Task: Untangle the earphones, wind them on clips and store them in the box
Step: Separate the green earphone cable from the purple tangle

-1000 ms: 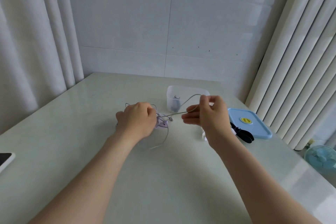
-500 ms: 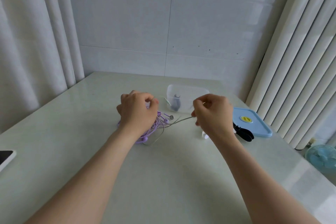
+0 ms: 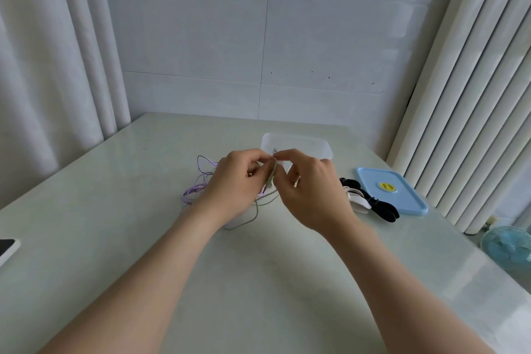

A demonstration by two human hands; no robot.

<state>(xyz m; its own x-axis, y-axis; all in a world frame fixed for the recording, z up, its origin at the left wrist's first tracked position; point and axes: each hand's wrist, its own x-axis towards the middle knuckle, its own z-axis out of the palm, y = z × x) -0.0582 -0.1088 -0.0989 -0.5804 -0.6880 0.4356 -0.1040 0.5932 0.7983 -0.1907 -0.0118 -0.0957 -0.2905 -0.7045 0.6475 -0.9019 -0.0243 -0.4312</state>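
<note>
1. Left hand (image 3: 235,184) is pinching the grey cord (image 3: 272,175) between thumb and curled fingers, lifted off the table (image 3: 258,282), most likely to pin one strand while the other hand works.
2. Right hand (image 3: 313,192) is pinching the same cord right next to it, fingertips nearly touching the left ones. The hands are sitting that close probably because a knot or a crossing is being picked apart at that spot.
3. Slack from the grey cord is trailing down from the hands and lying in a loose loop on the table in front of them.
4. Purple earphones (image 3: 195,190) are lying in a tangle on the table, partly hidden behind the left hand. Whether they are caught up with the grey cord cannot be told.
5. Clips (image 3: 382,208), black and white, are waiting in a small heap just right of the right hand, near enough to grab once a cord comes free.
6. Box (image 3: 324,148) is standing open just beyond the hands, its lid (image 3: 408,201) lying flat off to the right, so finished bundles can drop straight in.
7. Judging by all this, the untangling is under way and no winding is starting yet.
</note>
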